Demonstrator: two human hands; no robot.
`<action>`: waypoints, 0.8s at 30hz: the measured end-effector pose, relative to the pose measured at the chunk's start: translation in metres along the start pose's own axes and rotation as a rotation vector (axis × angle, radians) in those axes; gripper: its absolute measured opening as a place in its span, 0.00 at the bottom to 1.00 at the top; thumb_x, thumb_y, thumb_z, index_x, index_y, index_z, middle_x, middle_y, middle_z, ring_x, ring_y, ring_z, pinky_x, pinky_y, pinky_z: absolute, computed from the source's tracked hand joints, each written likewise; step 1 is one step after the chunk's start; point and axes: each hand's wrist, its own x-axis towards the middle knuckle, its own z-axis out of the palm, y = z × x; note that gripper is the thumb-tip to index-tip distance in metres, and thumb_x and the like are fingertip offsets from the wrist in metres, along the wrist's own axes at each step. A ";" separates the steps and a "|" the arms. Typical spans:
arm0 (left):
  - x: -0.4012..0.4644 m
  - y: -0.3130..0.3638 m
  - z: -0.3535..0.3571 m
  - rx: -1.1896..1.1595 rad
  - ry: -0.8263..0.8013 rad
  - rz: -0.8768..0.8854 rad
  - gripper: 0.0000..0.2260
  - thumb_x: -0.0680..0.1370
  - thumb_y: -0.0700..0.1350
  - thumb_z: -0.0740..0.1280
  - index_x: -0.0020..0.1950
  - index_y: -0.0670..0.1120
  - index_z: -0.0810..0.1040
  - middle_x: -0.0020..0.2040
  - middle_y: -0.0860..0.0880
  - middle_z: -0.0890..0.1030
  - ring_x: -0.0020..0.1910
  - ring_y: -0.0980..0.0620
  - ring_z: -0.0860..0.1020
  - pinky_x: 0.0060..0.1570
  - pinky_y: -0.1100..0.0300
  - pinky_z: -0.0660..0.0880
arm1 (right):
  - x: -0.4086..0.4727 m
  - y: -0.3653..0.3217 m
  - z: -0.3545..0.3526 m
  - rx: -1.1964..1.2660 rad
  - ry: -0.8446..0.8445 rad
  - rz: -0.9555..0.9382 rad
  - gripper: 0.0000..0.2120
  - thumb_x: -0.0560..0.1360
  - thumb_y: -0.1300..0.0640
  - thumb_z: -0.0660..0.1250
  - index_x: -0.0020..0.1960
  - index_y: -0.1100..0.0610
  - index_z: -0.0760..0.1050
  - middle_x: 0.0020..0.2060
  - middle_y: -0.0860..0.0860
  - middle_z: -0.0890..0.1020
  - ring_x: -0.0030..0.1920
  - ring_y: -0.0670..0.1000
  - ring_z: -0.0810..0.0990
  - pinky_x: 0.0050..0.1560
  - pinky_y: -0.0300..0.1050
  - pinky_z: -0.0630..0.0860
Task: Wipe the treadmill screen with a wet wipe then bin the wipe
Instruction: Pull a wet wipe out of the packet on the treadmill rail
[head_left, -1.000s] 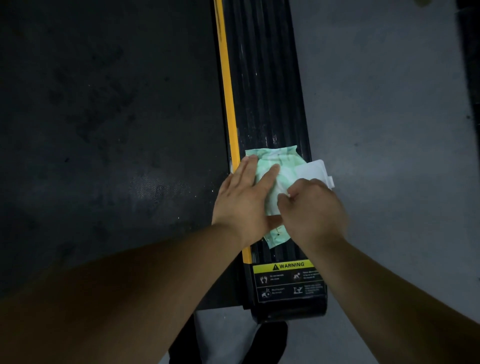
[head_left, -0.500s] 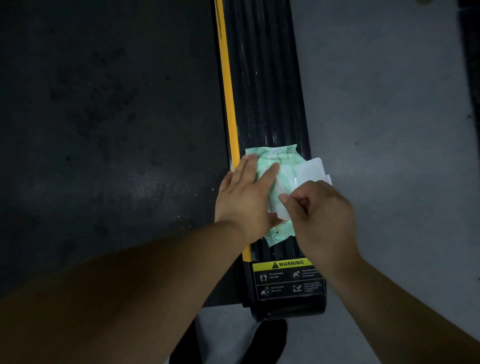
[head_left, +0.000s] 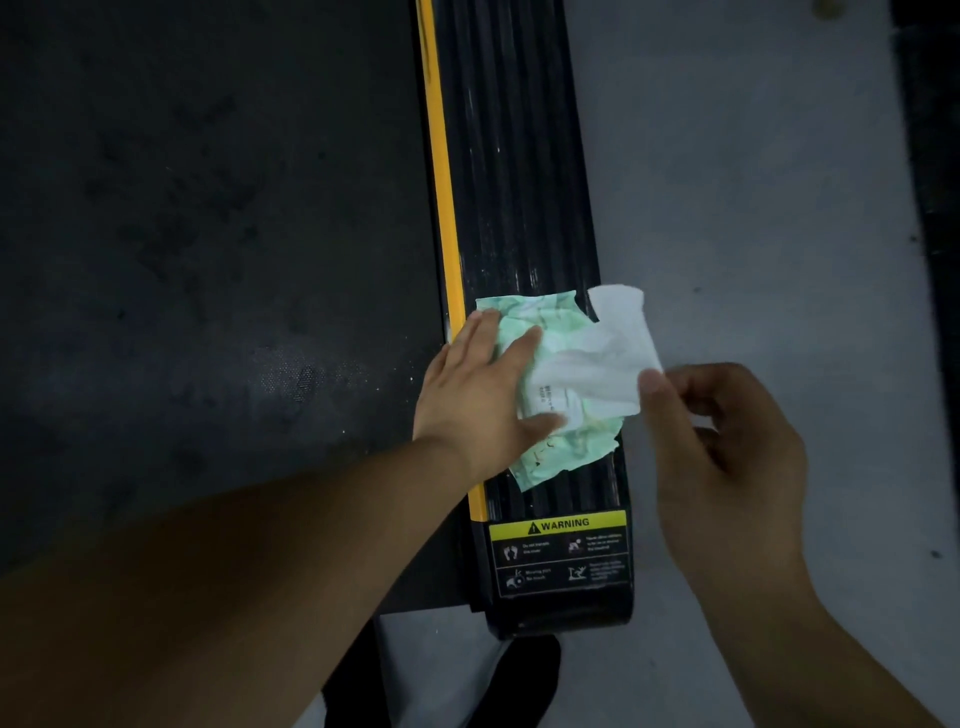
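Currently, step: drawing one wet wipe (head_left: 613, 348) from its pack (head_left: 550, 332).
Pack location: flat on treadmill side rail (head_left: 519, 182), near warning label (head_left: 558, 525).
Left hand (head_left: 480, 395): flat, open-palmed on pack, gripping nothing (likely pinning it against the pull).
Right hand (head_left: 727, 441): grip pinched shut on wipe's near corner.
Wipe axis: long axis runs from pack opening out rightward; far end seemingly inside pack.
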 end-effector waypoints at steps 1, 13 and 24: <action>0.000 0.001 -0.003 -0.027 0.005 -0.005 0.37 0.77 0.67 0.64 0.82 0.59 0.55 0.84 0.48 0.47 0.82 0.49 0.42 0.79 0.46 0.48 | -0.002 -0.001 -0.003 0.042 0.027 0.034 0.08 0.80 0.50 0.68 0.44 0.52 0.77 0.42 0.46 0.83 0.31 0.41 0.79 0.33 0.32 0.72; 0.020 0.007 -0.001 -0.095 0.268 -0.082 0.14 0.78 0.55 0.69 0.61 0.52 0.76 0.61 0.49 0.75 0.64 0.45 0.68 0.61 0.49 0.66 | -0.007 0.016 -0.015 0.508 0.080 0.359 0.14 0.77 0.62 0.65 0.34 0.56 0.70 0.35 0.52 0.77 0.43 0.54 0.80 0.52 0.54 0.76; -0.044 0.038 -0.047 -1.390 -0.375 -0.409 0.21 0.76 0.59 0.70 0.62 0.47 0.83 0.56 0.48 0.87 0.57 0.46 0.84 0.61 0.50 0.78 | 0.000 0.009 0.013 0.839 -0.187 0.699 0.17 0.75 0.60 0.66 0.61 0.68 0.75 0.59 0.65 0.83 0.59 0.64 0.84 0.65 0.64 0.77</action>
